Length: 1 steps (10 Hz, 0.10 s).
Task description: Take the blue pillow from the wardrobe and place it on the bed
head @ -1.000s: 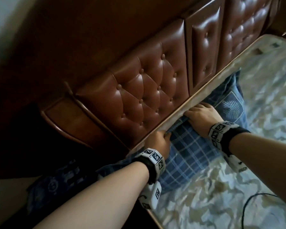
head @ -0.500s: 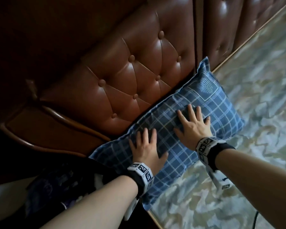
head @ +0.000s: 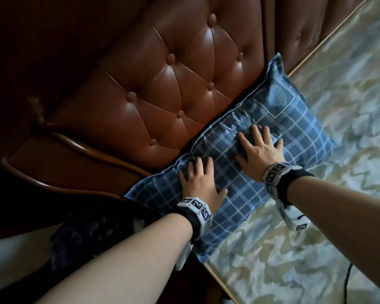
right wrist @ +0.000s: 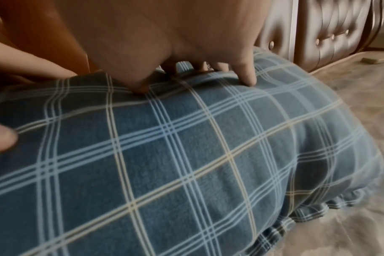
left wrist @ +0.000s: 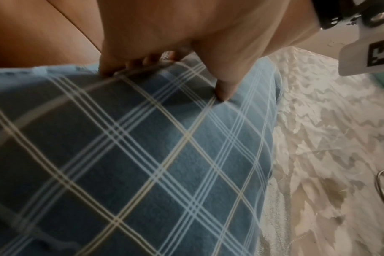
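The blue plaid pillow (head: pixel 261 150) lies flat on the bed (head: pixel 316 249), its long edge against the brown tufted headboard (head: pixel 162 88). My left hand (head: pixel 198 178) presses palm down on the pillow's near left part, fingers spread and straight. My right hand (head: pixel 259 145) presses flat on the pillow's middle, fingers also spread. In the left wrist view the left hand (left wrist: pixel 164 69) rests its fingertips on the blue pillow (left wrist: pixel 143 164). In the right wrist view the right hand (right wrist: pixel 197 74) has its fingertips sunk in the pillow (right wrist: pixel 186 164).
The bed sheet has a pale grey and beige pattern. A dark cable (head: pixel 347 279) lies on the bed at the lower right. Dark patterned cloth (head: pixel 86 238) sits off the bed's left side, under my left forearm. The headboard's wooden frame (head: pixel 53 167) curves at the left.
A second ago both hands gripped the pillow's edge at the headboard. The pillow has since dropped flat on the bed and both hands have opened and press on top of it.
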Available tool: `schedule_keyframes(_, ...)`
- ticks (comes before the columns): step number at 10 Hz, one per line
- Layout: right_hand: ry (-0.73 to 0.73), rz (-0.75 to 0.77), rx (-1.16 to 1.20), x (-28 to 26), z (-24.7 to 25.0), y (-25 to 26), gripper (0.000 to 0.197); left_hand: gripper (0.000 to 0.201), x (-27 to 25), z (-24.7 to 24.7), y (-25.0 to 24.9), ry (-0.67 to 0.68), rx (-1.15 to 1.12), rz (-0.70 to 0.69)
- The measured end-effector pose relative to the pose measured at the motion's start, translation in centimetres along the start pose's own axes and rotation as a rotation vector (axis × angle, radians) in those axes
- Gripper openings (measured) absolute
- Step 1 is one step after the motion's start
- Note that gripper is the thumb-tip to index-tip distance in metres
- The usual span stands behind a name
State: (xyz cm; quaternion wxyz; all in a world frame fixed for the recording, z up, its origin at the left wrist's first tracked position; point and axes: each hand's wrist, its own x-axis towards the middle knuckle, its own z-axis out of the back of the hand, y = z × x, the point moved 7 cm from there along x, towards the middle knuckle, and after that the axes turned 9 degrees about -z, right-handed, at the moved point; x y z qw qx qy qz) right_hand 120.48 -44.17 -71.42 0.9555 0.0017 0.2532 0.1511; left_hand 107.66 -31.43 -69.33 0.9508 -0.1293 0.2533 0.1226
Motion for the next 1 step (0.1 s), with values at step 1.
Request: schedule_keyframes(1, -0.005, 0.007, 0.011, -1.98, 2.35, 0.44, 0.071, 0.087, -1.45, 2.75, 0.19, -0.057, -0.018, -0.022)
